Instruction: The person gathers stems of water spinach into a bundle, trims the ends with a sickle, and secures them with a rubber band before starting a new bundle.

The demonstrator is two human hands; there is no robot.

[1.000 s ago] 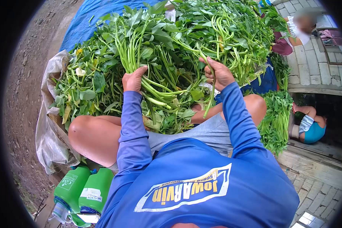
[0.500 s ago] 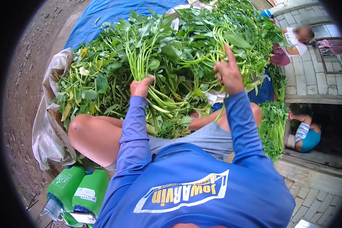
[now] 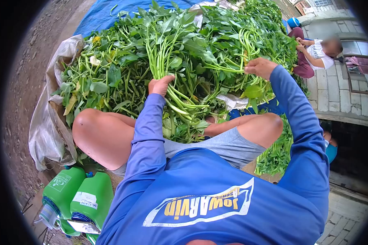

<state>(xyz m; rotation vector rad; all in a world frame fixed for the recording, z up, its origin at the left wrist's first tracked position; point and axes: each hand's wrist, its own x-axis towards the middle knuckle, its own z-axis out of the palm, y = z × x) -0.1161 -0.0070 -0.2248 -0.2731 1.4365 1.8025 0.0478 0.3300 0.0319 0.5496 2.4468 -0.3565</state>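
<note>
My left hand point(image 3: 161, 85) is wrapped round a bunch of leafy green stalks point(image 3: 159, 57). Its leaves fan out away from me, and the cut stems trail back below my fist toward the right. At the right of the heap, my right hand point(image 3: 261, 67) is closed in a pinch at the end of a green stalk point(image 3: 229, 69) that runs leftward into the leaves. Just beyond it, more pale stems point(image 3: 247, 43) curve up out of the heap point(image 3: 122, 65). A yellowish-green leaf point(image 3: 253, 91) hangs below my right hand.
A whitish sack point(image 3: 49, 134) edges the heap on the left, and a blue tarp point(image 3: 98, 20) lies behind. Green containers point(image 3: 92, 196) stand at lower left. Another person point(image 3: 317, 55) sits at upper right. More bundled greens point(image 3: 274, 149) lie past my right knee point(image 3: 270, 122).
My right hand has gone from a raised, pointing finger to a pinch on a stalk, shifting a little right. My left hand keeps its bunch. The other person's hands have come together.
</note>
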